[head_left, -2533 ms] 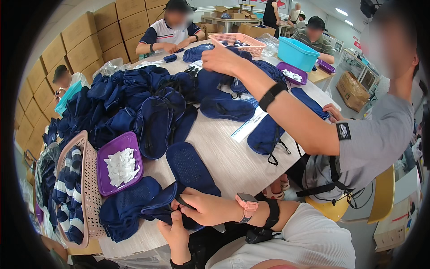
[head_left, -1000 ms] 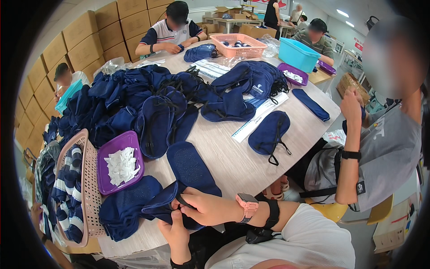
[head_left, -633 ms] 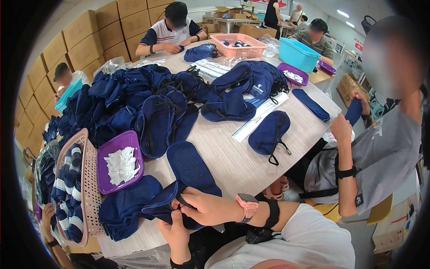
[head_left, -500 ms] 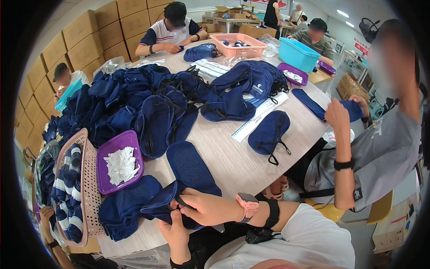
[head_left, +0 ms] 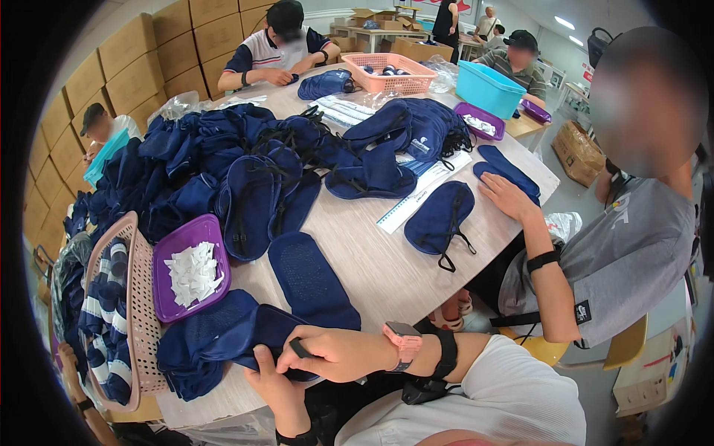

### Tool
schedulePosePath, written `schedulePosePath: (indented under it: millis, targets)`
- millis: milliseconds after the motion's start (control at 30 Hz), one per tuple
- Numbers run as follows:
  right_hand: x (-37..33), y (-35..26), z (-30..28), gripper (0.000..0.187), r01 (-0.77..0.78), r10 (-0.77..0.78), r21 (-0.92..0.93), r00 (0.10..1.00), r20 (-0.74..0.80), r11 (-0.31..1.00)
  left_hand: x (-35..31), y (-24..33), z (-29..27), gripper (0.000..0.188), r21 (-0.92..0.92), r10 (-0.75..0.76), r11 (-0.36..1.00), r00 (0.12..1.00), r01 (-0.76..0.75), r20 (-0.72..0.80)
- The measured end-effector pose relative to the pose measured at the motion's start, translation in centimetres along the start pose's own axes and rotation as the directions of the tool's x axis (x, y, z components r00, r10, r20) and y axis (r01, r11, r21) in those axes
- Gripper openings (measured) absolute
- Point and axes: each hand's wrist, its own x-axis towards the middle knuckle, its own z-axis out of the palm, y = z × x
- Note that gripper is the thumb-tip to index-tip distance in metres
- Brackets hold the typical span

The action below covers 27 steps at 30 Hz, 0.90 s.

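Low at the table's front edge, my left hand (head_left: 279,390) pinches the edge of a navy cloth eye mask (head_left: 271,331). My right hand (head_left: 323,351), with a pink watch on its wrist, is closed on the mask's black elastic strap, its fingertips close to the left thumb. Just beyond my hands lies a flat navy sock (head_left: 312,279) with small dots on it. More navy socks (head_left: 197,353) are stacked to the left, partly under the mask. Another eye mask (head_left: 439,215) with a black strap lies by itself to the right.
A purple tray (head_left: 160,279) of white slips and a pink basket (head_left: 145,327) of banded rolled socks stand left. Beyond is a large navy heap (head_left: 171,163). On the right, a co-worker's hand (head_left: 506,195) rests on a navy piece. A blue bin (head_left: 487,89) stands far right.
The mask in my hands has turned and lies flatter, and my right hand now has the strap pulled near its fingers. The co-worker at right has lowered a navy piece onto the table.
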Motion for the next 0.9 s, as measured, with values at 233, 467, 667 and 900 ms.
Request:
schedulePosePath:
  millis: [233,467,667,900]
  targets:
    - [-2.1,0.0,-1.4,0.009,-0.007,0.007,0.0,1.0,-0.028,1.0,1.1,1.1,-0.1,0.031,-0.238,-0.2,0.954,0.978,0.183,-0.052]
    - [-3.7,-2.7,-3.4,0.011,0.273,-0.257,-0.093,0.955,0.15,0.958,1.3,1.4,-0.2,0.027,-0.278,-0.214,0.943,0.973,0.183,-0.084]
    - [-1.4,-4.3,-1.1,0.01,0.685,-0.702,0.159,0.68,0.212,0.711,0.5,1.0,0.6,0.02,0.233,-0.185,0.961,0.975,0.152,0.126]
    - [-0.4,-3.5,1.2,0.005,0.535,-0.598,0.278,0.765,0.242,0.798,0.7,0.9,0.7,0.02,0.198,-0.249,0.955,0.961,0.222,0.121]
